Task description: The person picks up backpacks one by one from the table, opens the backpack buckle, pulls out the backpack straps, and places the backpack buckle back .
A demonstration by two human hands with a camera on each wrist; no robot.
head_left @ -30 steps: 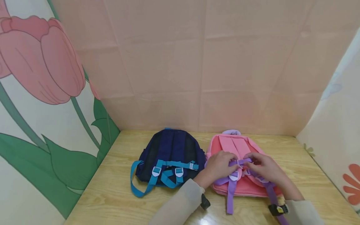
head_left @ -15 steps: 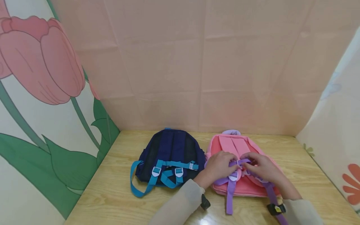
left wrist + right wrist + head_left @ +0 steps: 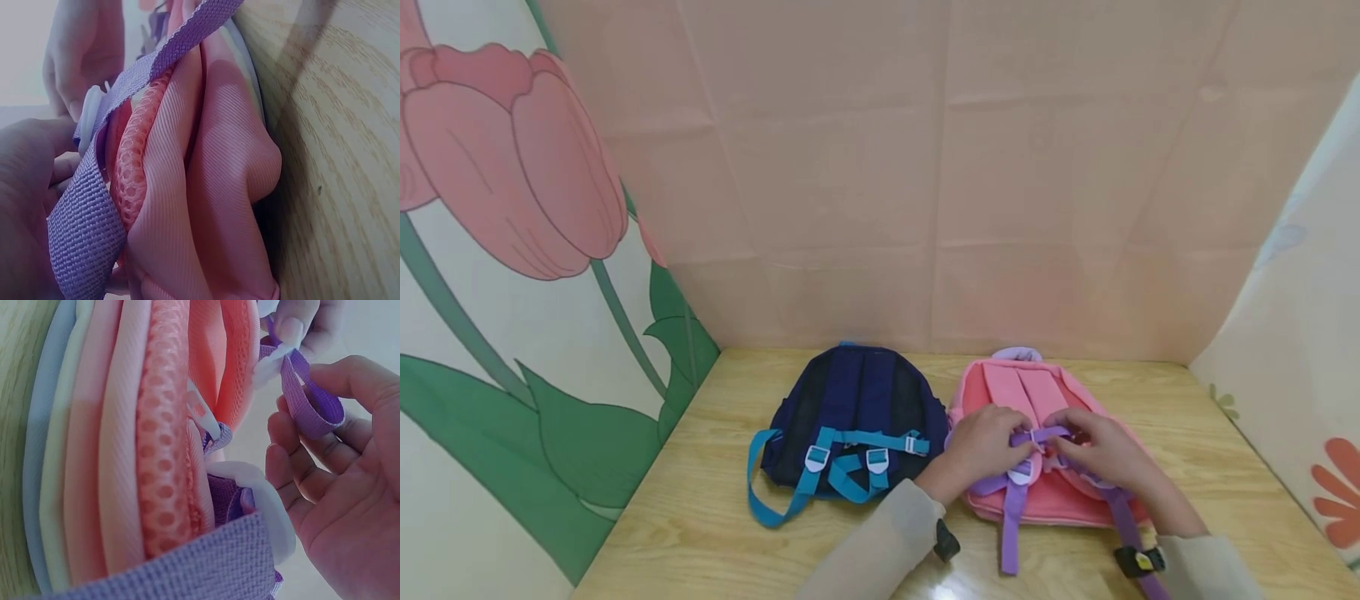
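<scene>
A small pink backpack (image 3: 1041,392) lies back side up on the table, its purple webbing straps spread over it. My left hand (image 3: 988,442) pinches a white plastic buckle (image 3: 275,365) on the thin purple chest strap (image 3: 1054,432). Facing it, my right hand (image 3: 1101,450) holds the looped part of that strap between thumb and fingers, as the right wrist view shows. A wider purple shoulder strap (image 3: 87,231) crosses close in front of the left wrist camera. One loose strap end (image 3: 1012,533) hangs over the backpack's lower edge onto the table.
Left of the pink one lies a navy backpack (image 3: 857,392) with teal straps (image 3: 767,500) and white buckles, close against it. The wooden table (image 3: 677,517) meets a pinkish backdrop (image 3: 925,208) behind and printed panels at both sides.
My right hand has shifted slightly left towards the left hand, with the strap loop between its fingers. The loose strap end has swung a little left. The left hand stays in place.
</scene>
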